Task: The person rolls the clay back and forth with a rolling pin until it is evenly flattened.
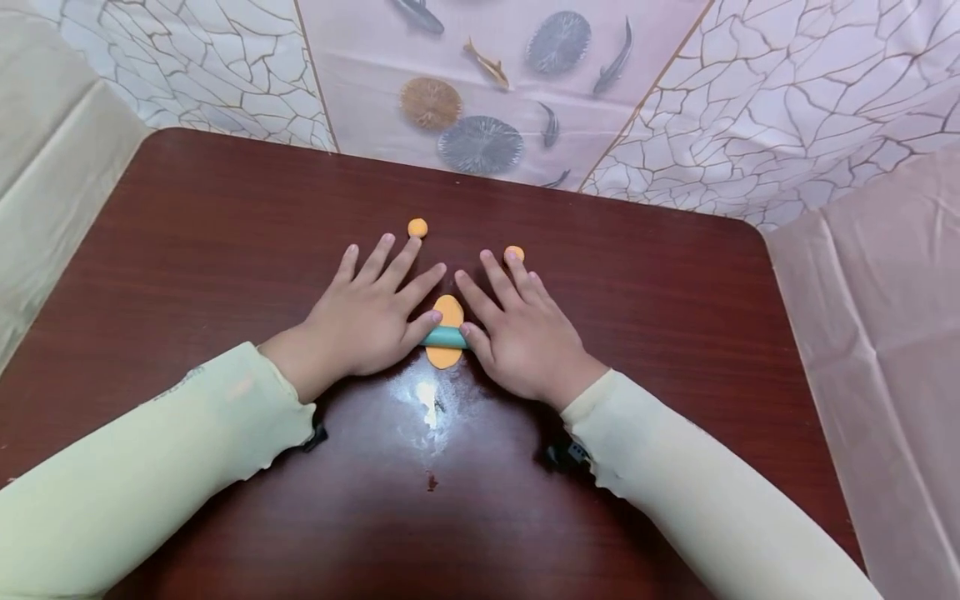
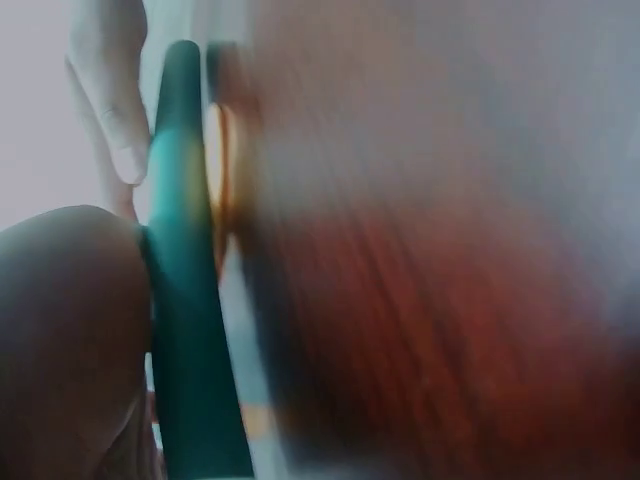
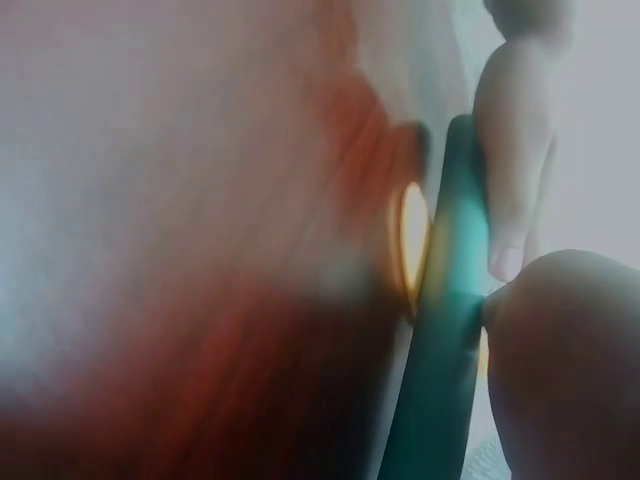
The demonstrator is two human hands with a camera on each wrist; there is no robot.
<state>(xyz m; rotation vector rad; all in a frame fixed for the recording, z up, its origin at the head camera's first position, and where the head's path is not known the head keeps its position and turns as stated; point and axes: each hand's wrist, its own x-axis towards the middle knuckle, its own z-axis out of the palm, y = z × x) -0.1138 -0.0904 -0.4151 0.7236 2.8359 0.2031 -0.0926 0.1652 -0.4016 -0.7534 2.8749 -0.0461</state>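
Orange dough oval [image 1: 447,333] mid-bench [image 1: 225,250], soft and easily squashed, under teal roller [image 1: 444,337]. Left hand [image 1: 367,317] and right hand [image 1: 517,333] flat, fingers straight, pressing roller ends (stiff, light, best worked from both ends). Two small orange balls [image 1: 417,227] beyond.

Left hand [image 1: 365,317] and right hand [image 1: 520,333], fingers flat and spread, pressing a teal roller [image 1: 444,337] across a flattened orange dough oval [image 1: 447,333] on a dark wooden table [image 1: 187,250], two small orange balls [image 1: 417,227] just beyond the fingertips.
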